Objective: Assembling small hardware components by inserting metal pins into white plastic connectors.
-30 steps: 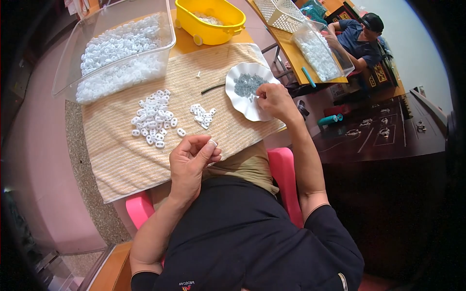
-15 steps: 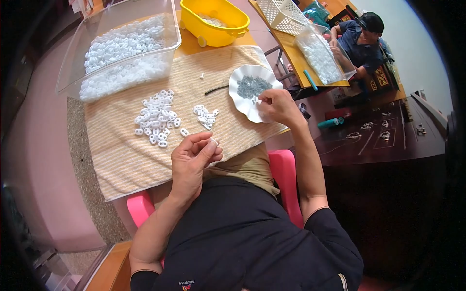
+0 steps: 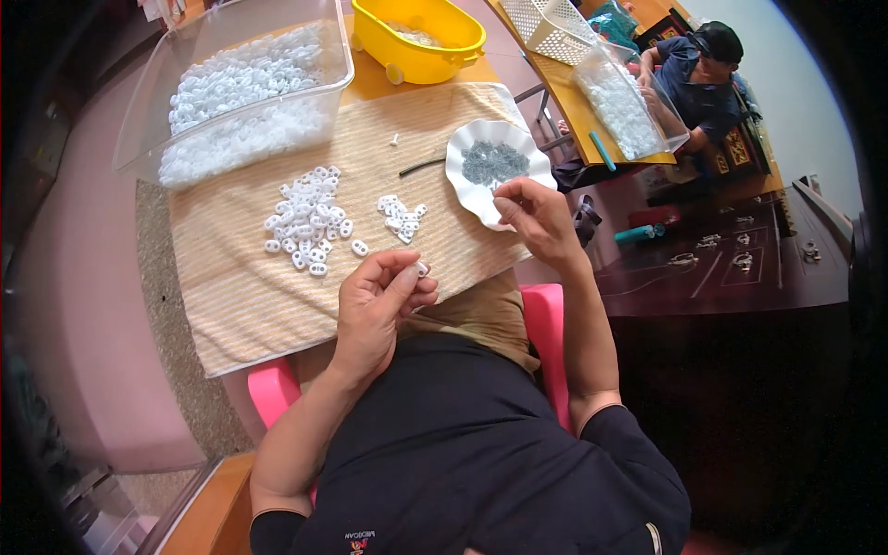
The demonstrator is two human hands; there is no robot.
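While left hand [image 3: 375, 301] curls over striped mat [image 3: 250, 296], we see its fingertips [image 3: 413, 275] pinching small white plastic piece [image 3: 422, 269]. Right hand [image 3: 536, 217] at near rim of white scalloped dish [image 3: 462, 180], thumb and forefinger pressed together; what they grip, we cannot tell. Grey bits [image 3: 492, 162] heaped in dish just beyond right fingers. Small cluster of white pieces [image 3: 401, 216] just beyond left fingertips; larger pile [image 3: 305, 231] farther left. Clear tub [image 3: 148, 111] of white pieces well beyond both.
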